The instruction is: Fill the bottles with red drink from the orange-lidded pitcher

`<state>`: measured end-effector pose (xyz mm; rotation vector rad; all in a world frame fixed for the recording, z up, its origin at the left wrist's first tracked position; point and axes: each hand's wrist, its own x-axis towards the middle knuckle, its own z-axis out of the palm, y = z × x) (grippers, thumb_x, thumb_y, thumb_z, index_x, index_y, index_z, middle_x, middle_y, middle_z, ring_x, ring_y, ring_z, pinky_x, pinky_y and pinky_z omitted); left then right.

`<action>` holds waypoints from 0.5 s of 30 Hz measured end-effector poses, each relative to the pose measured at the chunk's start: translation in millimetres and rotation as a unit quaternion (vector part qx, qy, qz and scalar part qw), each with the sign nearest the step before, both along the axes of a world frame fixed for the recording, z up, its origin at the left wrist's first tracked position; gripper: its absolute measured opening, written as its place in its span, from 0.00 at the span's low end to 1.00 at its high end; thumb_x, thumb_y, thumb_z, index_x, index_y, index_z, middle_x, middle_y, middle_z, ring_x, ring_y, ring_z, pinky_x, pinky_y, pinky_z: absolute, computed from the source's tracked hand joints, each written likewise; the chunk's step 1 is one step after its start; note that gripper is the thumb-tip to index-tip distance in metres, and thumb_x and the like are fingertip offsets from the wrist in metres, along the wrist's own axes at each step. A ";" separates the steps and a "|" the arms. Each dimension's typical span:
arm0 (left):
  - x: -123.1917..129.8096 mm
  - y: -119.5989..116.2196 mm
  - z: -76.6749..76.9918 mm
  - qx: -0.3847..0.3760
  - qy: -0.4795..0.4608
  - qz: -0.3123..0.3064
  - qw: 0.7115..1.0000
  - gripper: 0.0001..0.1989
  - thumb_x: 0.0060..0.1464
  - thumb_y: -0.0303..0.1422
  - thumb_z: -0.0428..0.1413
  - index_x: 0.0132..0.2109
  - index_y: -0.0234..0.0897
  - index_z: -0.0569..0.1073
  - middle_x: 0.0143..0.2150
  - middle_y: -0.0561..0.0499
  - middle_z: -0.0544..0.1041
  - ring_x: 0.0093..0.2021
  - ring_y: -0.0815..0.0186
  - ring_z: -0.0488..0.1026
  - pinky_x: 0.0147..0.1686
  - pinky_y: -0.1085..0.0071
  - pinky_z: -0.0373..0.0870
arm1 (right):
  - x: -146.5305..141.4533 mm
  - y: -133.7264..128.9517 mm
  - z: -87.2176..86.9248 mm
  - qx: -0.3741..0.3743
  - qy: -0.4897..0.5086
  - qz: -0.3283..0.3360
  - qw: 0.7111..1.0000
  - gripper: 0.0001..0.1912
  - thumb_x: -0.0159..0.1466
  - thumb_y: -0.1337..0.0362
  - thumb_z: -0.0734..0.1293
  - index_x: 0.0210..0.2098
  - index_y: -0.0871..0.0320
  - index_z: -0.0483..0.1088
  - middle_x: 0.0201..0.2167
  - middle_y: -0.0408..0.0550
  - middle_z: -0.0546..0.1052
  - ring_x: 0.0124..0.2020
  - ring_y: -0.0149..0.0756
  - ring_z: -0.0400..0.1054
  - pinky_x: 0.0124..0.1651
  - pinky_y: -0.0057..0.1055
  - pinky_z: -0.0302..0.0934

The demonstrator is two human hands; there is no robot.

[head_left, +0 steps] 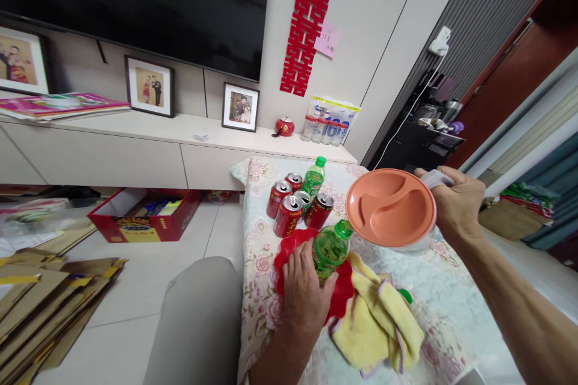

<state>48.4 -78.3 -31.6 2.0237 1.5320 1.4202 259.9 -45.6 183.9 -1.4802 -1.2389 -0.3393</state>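
Note:
My left hand [303,289] is wrapped around the lower part of a green plastic bottle [332,246], which is over a red scalloped plate [339,301]. In my right hand [458,201] is the clear handle of a plastic pitcher with an orange top [391,207], held above the table on the right. The top has curved hollows, and little of the clear body shows beneath it. Just behind the bottle stand several red drink cans [288,215] and a second green bottle [315,175] with a green cap. A crumpled yellow cloth [379,319] lies near the plate.
A flowered tablecloth [262,258] covers the table. Beside the cloth is a green cap [405,295]. Lidded glass jars [321,130] and framed photos [241,107] stand on the long cabinet behind. On the floor at left are a red box [139,216] and flattened cardboard [49,313].

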 end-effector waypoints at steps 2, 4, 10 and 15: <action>0.0 0.0 -0.5 0.003 0.000 0.000 1.000 0.36 0.49 0.27 0.65 0.63 0.34 0.62 0.57 0.37 0.76 0.55 0.47 0.74 0.53 0.50 0.73 | 0.8 0.3 -0.2 0.001 -0.001 -0.001 1.000 0.23 0.52 0.59 0.71 0.16 0.55 0.51 0.17 0.35 0.49 0.22 0.26 0.44 0.24 0.28 0.36; 0.1 0.1 -0.4 0.002 -0.003 0.000 1.000 0.36 0.49 0.27 0.65 0.63 0.34 0.61 0.57 0.38 0.75 0.55 0.47 0.74 0.53 0.50 0.72 | 1.8 0.6 -0.6 0.001 -0.001 -0.001 1.000 0.23 0.52 0.59 0.71 0.16 0.55 0.51 0.17 0.35 0.49 0.22 0.26 0.44 0.23 0.28 0.36; -0.2 0.0 0.4 -0.003 -0.006 -0.009 1.000 0.36 0.49 0.28 0.65 0.63 0.34 0.60 0.57 0.38 0.75 0.55 0.47 0.74 0.53 0.49 0.73 | 2.8 0.8 -1.1 0.000 0.001 0.000 1.000 0.22 0.52 0.59 0.71 0.16 0.56 0.52 0.17 0.35 0.50 0.22 0.26 0.44 0.23 0.28 0.37; 0.2 0.1 0.0 -0.006 -0.007 -0.006 1.000 0.36 0.49 0.27 0.65 0.63 0.35 0.60 0.57 0.38 0.75 0.54 0.47 0.74 0.53 0.49 0.73 | 3.1 1.2 -0.9 0.001 -0.004 -0.003 1.000 0.23 0.52 0.59 0.71 0.16 0.55 0.51 0.17 0.35 0.49 0.22 0.26 0.44 0.24 0.28 0.37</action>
